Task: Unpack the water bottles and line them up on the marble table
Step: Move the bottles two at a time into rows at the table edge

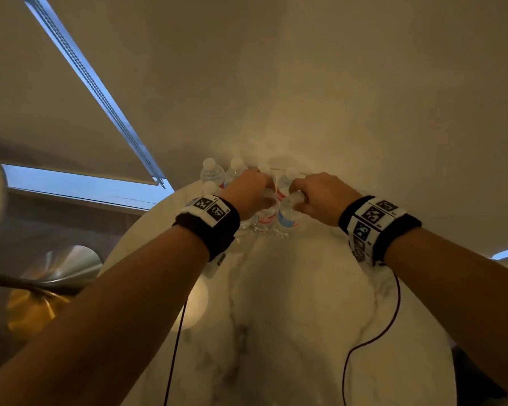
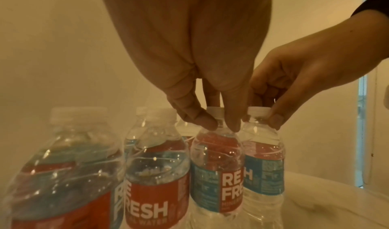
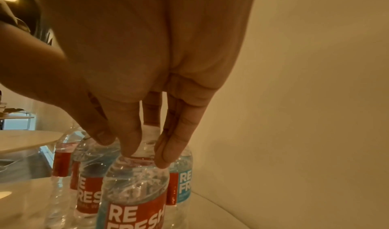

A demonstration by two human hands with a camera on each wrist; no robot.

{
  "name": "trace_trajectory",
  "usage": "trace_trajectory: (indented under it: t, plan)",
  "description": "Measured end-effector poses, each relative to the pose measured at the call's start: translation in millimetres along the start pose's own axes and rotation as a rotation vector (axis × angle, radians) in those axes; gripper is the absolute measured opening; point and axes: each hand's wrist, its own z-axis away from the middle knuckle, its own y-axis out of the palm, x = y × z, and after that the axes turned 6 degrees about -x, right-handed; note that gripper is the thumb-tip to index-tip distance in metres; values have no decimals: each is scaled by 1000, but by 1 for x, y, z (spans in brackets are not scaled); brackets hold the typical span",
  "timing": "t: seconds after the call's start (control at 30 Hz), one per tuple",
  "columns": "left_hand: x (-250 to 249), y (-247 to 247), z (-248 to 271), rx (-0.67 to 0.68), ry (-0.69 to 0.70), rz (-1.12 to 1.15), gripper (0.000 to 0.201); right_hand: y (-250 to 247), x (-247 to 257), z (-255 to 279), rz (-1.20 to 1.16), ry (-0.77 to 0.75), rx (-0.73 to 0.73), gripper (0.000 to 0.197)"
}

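Several clear water bottles with red and blue labels and white caps stand at the far edge of the marble table (image 1: 291, 303), near the wall. My left hand (image 1: 251, 191) pinches the neck of one bottle (image 2: 218, 162) just under its cap (image 2: 215, 112). Right beside it, my right hand (image 1: 317, 197) pinches the cap and neck of the neighbouring bottle (image 3: 134, 191), which also shows in the left wrist view as the bottle (image 2: 264, 162) on the right. Both bottles stand upright. Clear plastic wrap (image 2: 63, 157) still clings round the bottles on the left.
More bottles (image 1: 213, 172) stand behind and to the left of my hands, close to the wall. A beige wall (image 1: 364, 98) rises right behind the table. Two dark cables (image 1: 373, 338) trail over the near tabletop. A window blind (image 1: 71, 127) hangs at left.
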Motion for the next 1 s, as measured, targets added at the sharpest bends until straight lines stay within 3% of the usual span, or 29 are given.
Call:
trace_trajectory:
  t: [0.37,0.43,0.53,0.6,0.73,0.9,1.0]
  plan:
    - [11,-5,9,7,23,-31,30,22,15,-5,-47,151,-82,31]
    - [10,-4,12,9,12,-29,34,19,17,1,-57,179,-55,42]
    - [11,-5,22,0,-28,-7,58,4,19,22,-113,199,-18,68]
    - [7,-7,38,-75,-20,3,65,-9,18,47,-59,178,17,68]
    - [-23,-5,102,-244,59,100,47,-35,14,118,2,93,117,51]
    - [-76,25,209,-26,153,289,27,-29,19,227,-164,-41,275,38]
    - [-106,52,262,175,190,339,26,1,32,288,-248,-107,380,50]
